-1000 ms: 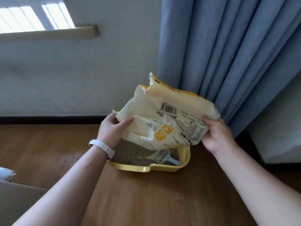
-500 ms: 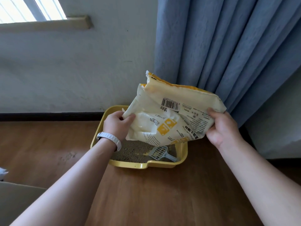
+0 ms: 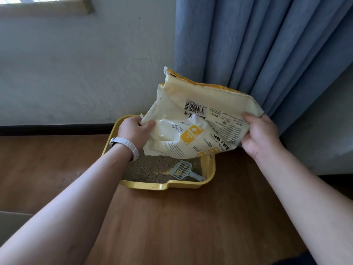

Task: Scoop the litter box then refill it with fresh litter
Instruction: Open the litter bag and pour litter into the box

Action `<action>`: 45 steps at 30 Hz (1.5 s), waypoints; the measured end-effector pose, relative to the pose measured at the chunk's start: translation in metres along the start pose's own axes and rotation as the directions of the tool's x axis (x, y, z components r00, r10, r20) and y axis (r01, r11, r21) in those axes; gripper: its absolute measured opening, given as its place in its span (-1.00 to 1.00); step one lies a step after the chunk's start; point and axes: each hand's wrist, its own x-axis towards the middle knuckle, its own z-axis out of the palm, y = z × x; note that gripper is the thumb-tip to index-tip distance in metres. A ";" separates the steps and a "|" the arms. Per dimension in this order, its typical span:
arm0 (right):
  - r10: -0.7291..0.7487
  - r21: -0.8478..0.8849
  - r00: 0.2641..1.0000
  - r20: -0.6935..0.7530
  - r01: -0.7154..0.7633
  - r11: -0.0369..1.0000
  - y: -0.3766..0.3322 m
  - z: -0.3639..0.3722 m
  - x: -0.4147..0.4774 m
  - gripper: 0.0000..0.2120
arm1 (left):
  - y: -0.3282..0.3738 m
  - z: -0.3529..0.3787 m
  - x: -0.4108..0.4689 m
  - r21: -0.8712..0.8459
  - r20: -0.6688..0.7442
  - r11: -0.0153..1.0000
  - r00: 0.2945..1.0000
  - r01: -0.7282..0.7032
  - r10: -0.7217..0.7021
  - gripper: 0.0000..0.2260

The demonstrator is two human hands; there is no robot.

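Observation:
A cream and yellow litter bag [image 3: 193, 123] hangs tilted over the yellow litter box [image 3: 164, 186], which stands on the wooden floor against the wall. My left hand [image 3: 134, 131], with a white band on the wrist, grips the bag's left lower corner. My right hand [image 3: 260, 135] grips its right edge. Grey-brown litter [image 3: 150, 170] lies in the box. A pale blue slotted scoop [image 3: 184, 170] rests on the litter at the box's front right. The bag hides the back of the box.
A blue curtain [image 3: 267, 46] hangs right behind the bag and reaches the floor at the right. A white wall with a dark skirting board [image 3: 53, 129] runs behind the box. A pale object's edge [image 3: 13, 220] shows at the lower left.
The bag has dropped lower and shifted right over the box, with both hands still on it. My view has tilted down, so more of the box's left rim shows.

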 end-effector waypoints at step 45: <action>-0.397 -0.235 0.917 0.037 0.394 0.888 -0.014 0.026 -0.024 -0.87 | -0.023 0.019 -0.004 -0.264 0.054 0.956 0.991 0.129 -0.118 -0.82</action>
